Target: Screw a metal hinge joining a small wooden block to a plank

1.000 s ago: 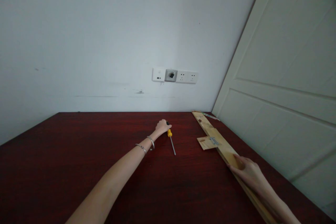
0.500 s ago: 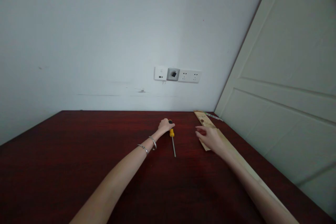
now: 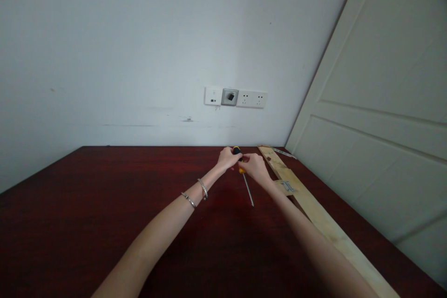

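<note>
Screwdriver (image 3: 242, 171) slants left of the long plank (image 3: 316, 207), handle clamped by the fingers of the left hand (image 3: 226, 158); those of the right hand (image 3: 256, 167), nearer the plank, pinch it too. A small board (image 3: 280, 186) adjoins the plank.

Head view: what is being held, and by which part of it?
A screwdriver, by its handle, in the left hand; the right hand is at the handle, its grip unclear.

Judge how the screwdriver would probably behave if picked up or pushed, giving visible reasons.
The screwdriver would likely stay stiff, as its shaft looks like straight metal. Laid down and pushed, it may roll in an arc, since the handle looks rounded and thicker. It probably balances toward that bulkier end.
</note>
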`<state>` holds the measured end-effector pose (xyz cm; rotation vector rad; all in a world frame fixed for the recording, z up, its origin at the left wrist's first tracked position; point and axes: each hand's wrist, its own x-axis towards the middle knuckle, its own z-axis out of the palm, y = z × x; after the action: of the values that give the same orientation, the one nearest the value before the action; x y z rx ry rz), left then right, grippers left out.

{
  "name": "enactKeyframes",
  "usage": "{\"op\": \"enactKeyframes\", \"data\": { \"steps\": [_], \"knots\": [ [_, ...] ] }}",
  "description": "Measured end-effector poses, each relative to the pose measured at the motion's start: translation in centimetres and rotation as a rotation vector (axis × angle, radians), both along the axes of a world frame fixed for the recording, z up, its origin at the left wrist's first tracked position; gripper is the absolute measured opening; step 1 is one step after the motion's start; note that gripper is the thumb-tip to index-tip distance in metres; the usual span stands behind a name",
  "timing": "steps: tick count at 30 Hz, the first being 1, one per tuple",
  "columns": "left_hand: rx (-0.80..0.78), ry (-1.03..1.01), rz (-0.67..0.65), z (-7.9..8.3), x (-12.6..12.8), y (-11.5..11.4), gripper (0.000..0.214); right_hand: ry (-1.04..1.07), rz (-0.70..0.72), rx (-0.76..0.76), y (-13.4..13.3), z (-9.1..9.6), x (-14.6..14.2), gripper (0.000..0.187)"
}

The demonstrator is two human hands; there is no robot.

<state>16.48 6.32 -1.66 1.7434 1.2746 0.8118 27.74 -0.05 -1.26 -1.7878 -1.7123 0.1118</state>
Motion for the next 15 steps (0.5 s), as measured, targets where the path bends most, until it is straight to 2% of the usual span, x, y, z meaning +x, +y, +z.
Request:
{"op": "enactKeyframes", "data": {
  "steps": [3,6,9,11,15],
  "knots": [
    [-0.04,-0.03,-0.051,0.3,-0.1,-0.3,0.029,-0.024,-0.007,0.026,-0.1,0.2,0.1,0.022],
    [-0.076,-0.074,-0.137,0.5,-0.4,-0.6,0.035,0.001,-0.008,0.012,0.3,0.5,1.9,0.028],
    [-0.061,-0.065,-0.127,0.5,-1.3,-0.5,0.039,-0.005,-0.055,-0.001,1.5,0.9,6.1,0.036],
    [-0.049,-0.021,-0.113,0.3,-2.3,-0.2,0.032,-0.043,-0.162,0.003,2.6,0.9,9.8,0.041],
    [-0.061,0.045,-0.074,-0.4,-5.0,0.6,0.02,-0.092,-0.278,-0.064,4.0,-0.1,16.9,0.042]
  ]
}}
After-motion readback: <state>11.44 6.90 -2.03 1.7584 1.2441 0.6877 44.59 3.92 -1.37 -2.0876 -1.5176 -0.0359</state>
